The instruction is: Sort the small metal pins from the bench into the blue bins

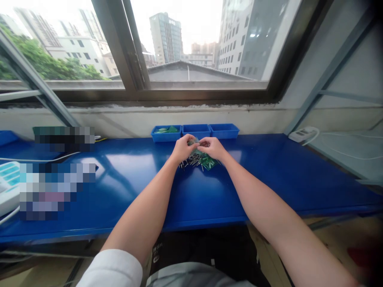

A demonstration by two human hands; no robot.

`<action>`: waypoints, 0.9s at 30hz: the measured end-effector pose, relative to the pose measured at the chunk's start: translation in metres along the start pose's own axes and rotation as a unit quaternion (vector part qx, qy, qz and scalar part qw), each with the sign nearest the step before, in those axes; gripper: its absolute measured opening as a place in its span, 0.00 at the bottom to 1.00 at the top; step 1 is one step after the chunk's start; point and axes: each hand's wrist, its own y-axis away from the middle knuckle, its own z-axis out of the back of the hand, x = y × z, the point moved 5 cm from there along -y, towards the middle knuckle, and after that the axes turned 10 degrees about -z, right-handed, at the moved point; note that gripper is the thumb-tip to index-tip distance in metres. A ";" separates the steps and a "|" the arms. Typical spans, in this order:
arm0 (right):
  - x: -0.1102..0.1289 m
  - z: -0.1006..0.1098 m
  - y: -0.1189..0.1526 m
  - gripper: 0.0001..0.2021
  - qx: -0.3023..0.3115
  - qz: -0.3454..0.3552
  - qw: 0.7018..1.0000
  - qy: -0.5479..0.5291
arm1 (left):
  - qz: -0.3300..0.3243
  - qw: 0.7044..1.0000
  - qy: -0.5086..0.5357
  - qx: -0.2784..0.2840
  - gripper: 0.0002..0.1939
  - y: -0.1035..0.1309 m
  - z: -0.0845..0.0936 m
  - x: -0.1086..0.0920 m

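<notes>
Both my hands meet above a small pile in the middle of the blue table. My left hand [183,147] and my right hand [212,146] have their fingers closed on a crinkled, see-through plastic bag [194,140] between them. Under the hands lies a heap of thin dark and silvery metal pieces [193,160], like screws or pins, too small to name surely. Beside that heap, below my right hand, is a shiny green packet [208,161]. My fingertips partly cover the bag, so its contents cannot be made out.
Three blue bins stand in a row behind my hands: a left bin [166,136] with green pieces inside, a middle bin [196,128] and a right bin [224,133]. A white power strip [303,134] lies far right. Blurred items and a white device [8,191] occupy the left.
</notes>
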 end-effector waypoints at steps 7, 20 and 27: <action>-0.009 0.011 -0.008 0.13 -0.066 -0.062 0.987 -0.134 | 0.031 0.982 0.183 -0.037 0.17 -0.002 -0.003 0.005; -0.013 0.015 -0.009 0.07 -0.072 -0.033 0.976 -0.203 | 0.008 0.989 0.129 -0.067 0.04 -0.004 0.002 0.007; -0.014 0.011 -0.010 0.07 -0.063 -0.053 0.969 -0.233 | -0.006 0.988 0.139 -0.062 0.04 -0.004 0.003 0.006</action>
